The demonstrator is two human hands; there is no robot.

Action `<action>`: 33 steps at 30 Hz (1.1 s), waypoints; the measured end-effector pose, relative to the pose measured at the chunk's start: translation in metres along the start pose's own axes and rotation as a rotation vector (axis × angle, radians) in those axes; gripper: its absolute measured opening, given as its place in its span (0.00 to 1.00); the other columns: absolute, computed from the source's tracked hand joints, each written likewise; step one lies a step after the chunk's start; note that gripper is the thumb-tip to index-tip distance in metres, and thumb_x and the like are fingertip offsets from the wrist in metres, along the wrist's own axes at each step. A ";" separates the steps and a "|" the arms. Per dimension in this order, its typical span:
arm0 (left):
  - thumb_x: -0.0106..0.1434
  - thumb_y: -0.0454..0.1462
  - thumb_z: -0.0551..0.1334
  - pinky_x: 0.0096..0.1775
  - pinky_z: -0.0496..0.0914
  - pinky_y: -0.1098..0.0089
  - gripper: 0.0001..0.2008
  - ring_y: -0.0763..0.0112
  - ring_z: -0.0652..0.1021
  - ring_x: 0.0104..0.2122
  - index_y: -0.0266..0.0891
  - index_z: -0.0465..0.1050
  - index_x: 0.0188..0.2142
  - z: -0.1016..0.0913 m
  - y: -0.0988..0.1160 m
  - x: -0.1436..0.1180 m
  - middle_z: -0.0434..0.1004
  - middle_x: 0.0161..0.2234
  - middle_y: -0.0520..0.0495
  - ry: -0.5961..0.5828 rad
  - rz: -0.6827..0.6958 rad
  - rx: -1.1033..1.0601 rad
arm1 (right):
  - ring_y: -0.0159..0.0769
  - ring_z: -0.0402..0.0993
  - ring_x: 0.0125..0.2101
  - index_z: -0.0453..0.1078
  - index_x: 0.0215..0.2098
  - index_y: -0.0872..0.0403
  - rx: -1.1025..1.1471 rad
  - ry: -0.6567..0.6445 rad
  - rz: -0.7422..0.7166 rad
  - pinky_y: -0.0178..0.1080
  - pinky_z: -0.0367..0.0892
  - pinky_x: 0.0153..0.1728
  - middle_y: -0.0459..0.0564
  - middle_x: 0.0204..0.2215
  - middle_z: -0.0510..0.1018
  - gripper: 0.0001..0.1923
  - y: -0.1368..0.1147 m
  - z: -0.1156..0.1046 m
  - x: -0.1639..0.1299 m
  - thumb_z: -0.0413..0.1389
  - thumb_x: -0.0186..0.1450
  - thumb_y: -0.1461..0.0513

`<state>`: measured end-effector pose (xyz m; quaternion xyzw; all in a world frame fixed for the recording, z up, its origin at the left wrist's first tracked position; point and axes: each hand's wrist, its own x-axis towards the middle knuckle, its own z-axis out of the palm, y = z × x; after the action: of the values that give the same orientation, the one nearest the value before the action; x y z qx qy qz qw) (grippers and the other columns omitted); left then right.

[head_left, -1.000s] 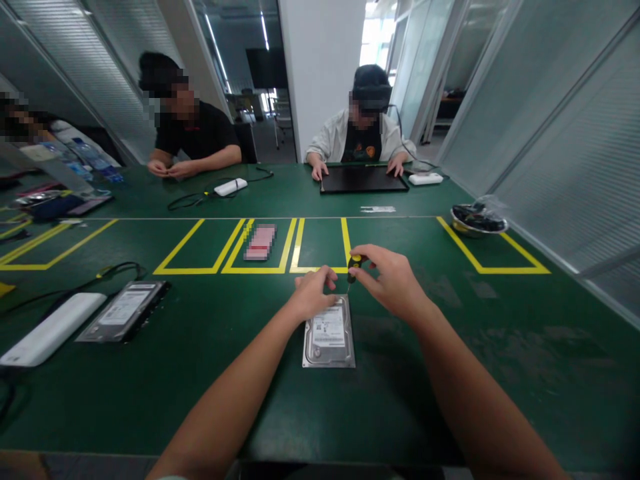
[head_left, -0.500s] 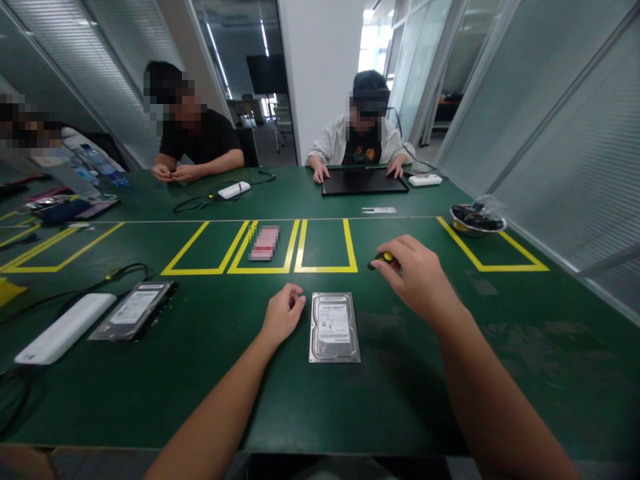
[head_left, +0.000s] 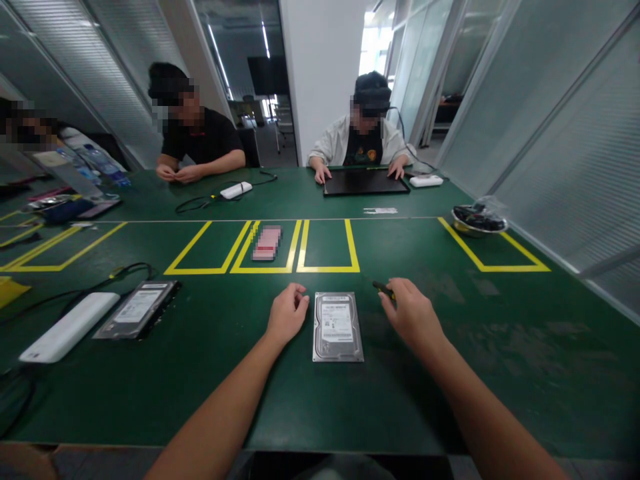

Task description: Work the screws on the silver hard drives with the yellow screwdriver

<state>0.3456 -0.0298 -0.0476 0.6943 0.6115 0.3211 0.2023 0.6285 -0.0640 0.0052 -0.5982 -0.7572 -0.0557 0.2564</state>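
Two hands rest on the green bench (head_left: 150, 393), one on each side of the hard drive (head_left: 337, 326). It lies flat, label up, lid on, long side pointing away. Left hand (head_left: 287, 315) is curled, holding nothing. Right hand (head_left: 411, 317) pinches a small screwdriver (head_left: 383, 288). Unscrewing looks barely started.

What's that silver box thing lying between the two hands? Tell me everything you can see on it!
It is a hard drive, a flat rectangular metal box, silvery grey, with a white label across its top; the print is too small to read. It lies flat, label up, on the green table. The left hand rests beside its left edge and the right hand is off to its right. Neither touches it.
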 end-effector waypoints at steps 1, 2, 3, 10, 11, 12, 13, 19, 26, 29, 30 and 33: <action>0.64 0.39 0.56 0.34 0.67 0.69 0.07 0.68 0.75 0.31 0.41 0.68 0.41 0.000 0.001 0.000 0.74 0.29 0.51 0.000 0.002 0.005 | 0.42 0.73 0.35 0.63 0.36 0.52 -0.003 -0.006 0.018 0.40 0.65 0.33 0.54 0.36 0.74 0.02 0.002 0.003 -0.004 0.51 0.67 0.62; 0.63 0.39 0.57 0.34 0.67 0.69 0.07 0.68 0.75 0.30 0.41 0.68 0.41 0.000 0.001 0.000 0.74 0.29 0.51 0.000 0.003 0.009 | 0.42 0.73 0.34 0.63 0.37 0.52 -0.008 -0.028 0.039 0.40 0.65 0.33 0.53 0.35 0.74 0.02 0.003 0.007 -0.007 0.51 0.67 0.62; 0.63 0.39 0.57 0.34 0.67 0.69 0.07 0.68 0.75 0.30 0.41 0.68 0.41 0.000 0.002 0.000 0.74 0.29 0.51 -0.001 0.003 0.012 | 0.42 0.73 0.34 0.63 0.38 0.53 -0.017 -0.048 0.067 0.39 0.65 0.32 0.53 0.34 0.74 0.02 0.004 0.009 -0.009 0.51 0.67 0.63; 0.64 0.41 0.57 0.34 0.67 0.69 0.08 0.69 0.74 0.30 0.40 0.68 0.41 0.000 0.003 -0.001 0.74 0.29 0.51 -0.002 0.016 0.002 | 0.43 0.76 0.34 0.61 0.48 0.54 -0.079 -0.274 0.233 0.39 0.62 0.29 0.54 0.39 0.76 0.13 0.005 0.014 -0.018 0.52 0.66 0.61; 0.64 0.41 0.57 0.34 0.67 0.69 0.08 0.69 0.74 0.30 0.41 0.68 0.41 0.000 0.003 -0.001 0.74 0.29 0.51 -0.003 0.015 0.003 | 0.44 0.76 0.34 0.61 0.49 0.54 -0.082 -0.281 0.243 0.39 0.62 0.29 0.55 0.40 0.76 0.13 0.006 0.013 -0.018 0.51 0.66 0.61; 0.64 0.41 0.57 0.34 0.67 0.69 0.08 0.69 0.74 0.29 0.41 0.68 0.41 -0.001 0.004 -0.001 0.73 0.29 0.51 -0.004 0.015 0.004 | 0.45 0.77 0.35 0.61 0.49 0.54 -0.087 -0.282 0.253 0.39 0.62 0.29 0.55 0.40 0.77 0.13 0.006 0.013 -0.018 0.51 0.66 0.60; 0.64 0.40 0.57 0.34 0.67 0.69 0.08 0.69 0.74 0.29 0.41 0.68 0.40 -0.001 0.004 -0.001 0.73 0.29 0.51 -0.005 0.015 0.005 | 0.45 0.77 0.35 0.61 0.49 0.54 -0.095 -0.283 0.262 0.39 0.62 0.29 0.55 0.40 0.77 0.13 0.007 0.013 -0.018 0.51 0.67 0.60; 0.63 0.40 0.57 0.34 0.66 0.70 0.07 0.70 0.73 0.30 0.40 0.68 0.40 -0.001 0.004 -0.002 0.73 0.29 0.51 -0.017 0.052 0.000 | 0.45 0.75 0.35 0.63 0.49 0.54 -0.149 -0.254 0.239 0.39 0.63 0.29 0.56 0.39 0.76 0.14 0.009 0.015 -0.021 0.50 0.68 0.56; 0.62 0.39 0.58 0.33 0.66 0.70 0.07 0.70 0.73 0.29 0.39 0.69 0.39 0.001 0.001 -0.002 0.73 0.29 0.51 -0.012 0.073 -0.003 | 0.52 0.69 0.44 0.68 0.51 0.58 -0.099 -0.059 0.061 0.51 0.67 0.43 0.63 0.47 0.72 0.19 0.007 0.021 -0.021 0.54 0.66 0.55; 0.63 0.39 0.58 0.33 0.65 0.70 0.07 0.70 0.73 0.29 0.40 0.69 0.39 0.001 0.001 -0.002 0.73 0.29 0.51 -0.013 0.078 0.002 | 0.52 0.67 0.49 0.68 0.51 0.59 0.045 0.031 -0.045 0.53 0.66 0.49 0.64 0.50 0.71 0.20 0.001 0.021 -0.023 0.54 0.67 0.55; 0.63 0.39 0.58 0.33 0.65 0.70 0.07 0.70 0.73 0.29 0.40 0.69 0.39 0.001 0.001 -0.002 0.73 0.29 0.51 -0.012 0.080 0.004 | 0.52 0.66 0.50 0.68 0.51 0.59 0.092 0.045 -0.081 0.53 0.65 0.50 0.64 0.50 0.71 0.20 -0.002 0.021 -0.024 0.54 0.67 0.55; 0.62 0.38 0.58 0.34 0.65 0.70 0.06 0.70 0.73 0.29 0.39 0.70 0.38 0.001 0.001 -0.002 0.73 0.29 0.51 -0.008 0.090 0.009 | 0.51 0.65 0.54 0.66 0.55 0.59 0.213 0.016 -0.228 0.54 0.62 0.54 0.63 0.53 0.71 0.22 -0.015 0.021 -0.029 0.55 0.67 0.55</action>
<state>0.3470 -0.0316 -0.0479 0.7233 0.5803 0.3245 0.1868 0.6122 -0.0857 -0.0225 -0.4770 -0.8198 -0.0087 0.3166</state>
